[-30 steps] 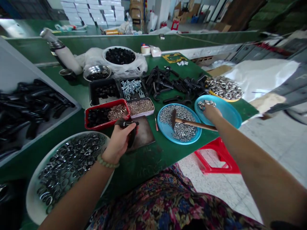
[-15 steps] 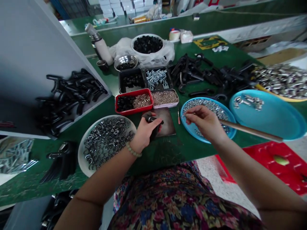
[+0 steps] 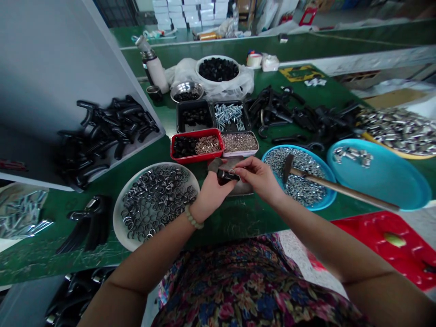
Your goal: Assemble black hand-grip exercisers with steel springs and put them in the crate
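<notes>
My left hand (image 3: 213,188), with a beaded bracelet at its wrist, is closed around a black plastic part (image 3: 227,176) above a flat metal plate (image 3: 242,189). The thumb lies along the part, and much of it is hidden in the palm. My right hand (image 3: 260,179) meets its right end, thumb and forefinger pinched on a small shiny metal piece, too small to name. Just right of that hand, a blue tray (image 3: 332,200) holds many small metal pieces. A hammer (image 3: 327,181) lies across it, its head among the pieces.
A white basin of metal rings (image 3: 117,218) stands at left. Behind my hands are a red box (image 3: 182,160) and black trays of screws (image 3: 229,116). Black handles (image 3: 269,106) pile farther back. Another blue tray (image 3: 402,181) is at right; a grey bin (image 3: 112,68) stands left.
My right hand has moved left from over the blue tray to the black part in my left hand, uncovering the hammer's head. The view has shifted slightly.
</notes>
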`<action>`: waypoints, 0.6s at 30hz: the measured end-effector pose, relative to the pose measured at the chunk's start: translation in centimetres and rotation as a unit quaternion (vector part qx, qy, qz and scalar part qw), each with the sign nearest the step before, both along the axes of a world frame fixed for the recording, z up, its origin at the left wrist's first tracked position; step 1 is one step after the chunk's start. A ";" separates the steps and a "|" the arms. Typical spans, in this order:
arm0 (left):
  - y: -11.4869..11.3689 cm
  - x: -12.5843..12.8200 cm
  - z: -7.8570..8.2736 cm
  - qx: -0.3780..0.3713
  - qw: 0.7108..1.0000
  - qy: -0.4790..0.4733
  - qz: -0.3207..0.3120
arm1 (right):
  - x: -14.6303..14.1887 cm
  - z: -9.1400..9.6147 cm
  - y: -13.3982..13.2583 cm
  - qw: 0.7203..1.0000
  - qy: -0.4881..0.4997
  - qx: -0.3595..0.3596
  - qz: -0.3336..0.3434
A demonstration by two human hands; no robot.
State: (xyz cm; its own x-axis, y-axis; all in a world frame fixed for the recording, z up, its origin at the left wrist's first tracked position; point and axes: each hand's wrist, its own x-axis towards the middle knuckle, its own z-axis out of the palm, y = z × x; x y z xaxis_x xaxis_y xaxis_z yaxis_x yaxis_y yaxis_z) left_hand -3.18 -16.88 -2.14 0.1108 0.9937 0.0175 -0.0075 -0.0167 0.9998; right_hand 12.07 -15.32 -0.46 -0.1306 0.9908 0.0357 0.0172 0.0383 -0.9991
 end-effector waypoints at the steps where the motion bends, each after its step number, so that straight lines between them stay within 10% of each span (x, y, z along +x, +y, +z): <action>1: 0.1 0.0 0.0 0.012 1.000 0.017 -0.002 | 0.0 0.0 0.0 1.000 -0.004 -0.001 0.002; 18: 0.2 -0.1 -0.1 -0.014 0.998 0.057 -0.032 | 2.5 0.0 1.2 0.991 -0.097 -0.032 0.089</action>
State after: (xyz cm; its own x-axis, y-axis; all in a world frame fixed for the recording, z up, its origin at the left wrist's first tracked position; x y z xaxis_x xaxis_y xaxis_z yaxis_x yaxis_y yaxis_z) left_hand -3.24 -16.68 -2.28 0.1739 0.9844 -0.0270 0.1068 0.0084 0.9942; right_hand 14.54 -14.10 -0.44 -0.3012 0.9510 -0.0700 0.2082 -0.0061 -0.9781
